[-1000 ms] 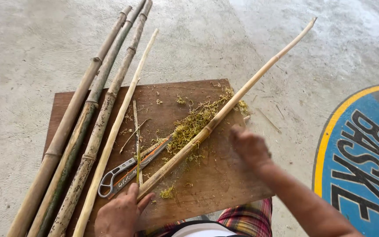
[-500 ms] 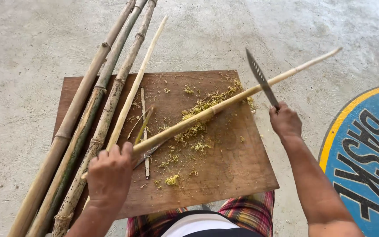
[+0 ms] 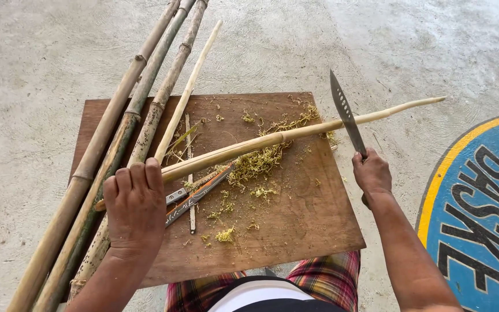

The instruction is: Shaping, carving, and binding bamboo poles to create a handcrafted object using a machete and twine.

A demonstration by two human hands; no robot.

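Right now my left hand (image 3: 136, 203) is curled shut around the thick end of a pale peeled stick (image 3: 295, 134), near the left edge of the wooden board (image 3: 295, 219). From that grip the stick runs up and to the right across the board, and its thin tip passes beyond the right edge over the concrete floor (image 3: 41, 75). My right hand (image 3: 372, 173) is fisted around the handle of a knife (image 3: 346, 115), just off the board's right edge; the blade points up and away from me and crosses the stick close to that edge. I cannot tell whether the blade touches the stick. Below the stick, yellow-green shavings (image 3: 258, 164) lie scattered over the middle of the board and toward its far right corner. Just right of my left hand, a pair of cutters (image 3: 194, 195) rests on the board, partly under the stick. Along the left edge lie three unpeeled bamboo poles (image 3: 128, 115) and another peeled stick (image 3: 189, 89), reaching out past the far edge. A blue round mat (image 3: 480, 219) with a yellow rim lies on the floor to the right.
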